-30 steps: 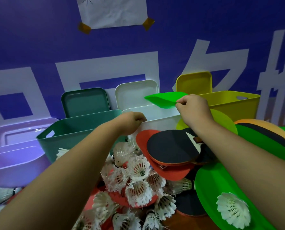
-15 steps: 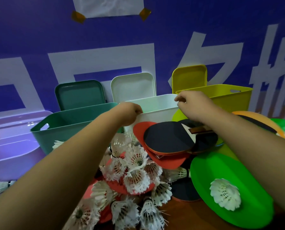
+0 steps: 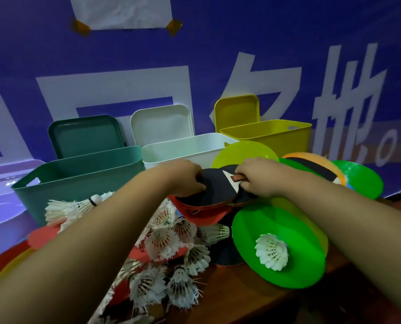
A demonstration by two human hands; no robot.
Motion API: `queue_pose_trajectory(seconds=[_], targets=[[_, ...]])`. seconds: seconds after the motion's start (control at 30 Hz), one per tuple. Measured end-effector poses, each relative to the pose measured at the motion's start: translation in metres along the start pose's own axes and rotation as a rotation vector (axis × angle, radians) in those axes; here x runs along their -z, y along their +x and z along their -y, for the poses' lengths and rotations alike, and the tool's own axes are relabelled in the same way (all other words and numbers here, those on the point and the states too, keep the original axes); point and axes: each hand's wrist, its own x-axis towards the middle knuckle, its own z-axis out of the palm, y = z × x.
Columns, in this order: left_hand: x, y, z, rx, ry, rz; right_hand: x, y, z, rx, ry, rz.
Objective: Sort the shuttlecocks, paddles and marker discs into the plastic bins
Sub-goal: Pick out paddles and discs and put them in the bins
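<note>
A black-faced paddle (image 3: 214,189) lies on top of a pile in front of the white bin (image 3: 183,148). My left hand (image 3: 183,176) grips the left edge of its blade. My right hand (image 3: 256,177) holds it at the handle end, fingers curled round the wooden handle. Under it lie a red paddle (image 3: 202,213) and more dark paddles. Several white shuttlecocks (image 3: 169,239) are heaped below my left arm. A bright green marker disc (image 3: 286,235) carries one shuttlecock (image 3: 271,251). A yellow-green disc (image 3: 244,152) leans behind the hands.
A teal bin (image 3: 78,178), the white bin and a yellow bin (image 3: 267,136) stand in a row at the back, their lids propped against the blue banner. A purple bin (image 3: 0,206) is at the far left. More green and orange discs (image 3: 358,181) lie right.
The green disc my right hand held over the bins is gone from it. Both hands have dropped from the white bin's rim onto the black paddle and taken hold of it.
</note>
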Motion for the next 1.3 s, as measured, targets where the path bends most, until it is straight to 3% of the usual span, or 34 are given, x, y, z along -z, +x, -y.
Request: queue_pose_trajectory(seconds=[0.2, 0.4, 0.47, 0.63, 0.73, 0.97, 1.13, 1.3], targets=[[0.004, -0.012, 0.006, 0.053, -0.114, -0.042, 0.002, -0.006, -0.016, 0.030, 0.209, -0.105], [0.013, -0.016, 0.003, 0.304, -0.290, -0.343, 0.026, -0.025, -0.036, -0.115, 0.147, -0.247], [0.017, -0.017, -0.005, 0.296, -0.248, -0.311, 0.033, -0.031, -0.045, -0.175, 0.160, -0.265], [0.015, -0.024, -0.042, 0.173, -0.072, 0.029, 0.037, -0.045, -0.066, -0.333, 0.256, -0.323], [0.000, -0.018, -0.053, 0.145, -0.040, 0.088, 0.034, -0.054, -0.070, -0.376, 0.325, -0.374], [-0.005, -0.016, -0.043, 0.144, -0.234, 0.045, 0.032, -0.074, -0.080, -0.469, 0.421, -0.425], [0.023, -0.023, -0.039, 0.133, -0.288, -0.067, 0.036, -0.088, -0.087, -0.587, 0.543, -0.547], [0.047, -0.025, -0.037, 0.110, -0.523, -0.186, 0.043, -0.095, -0.100, -0.632, 0.585, -0.612]])
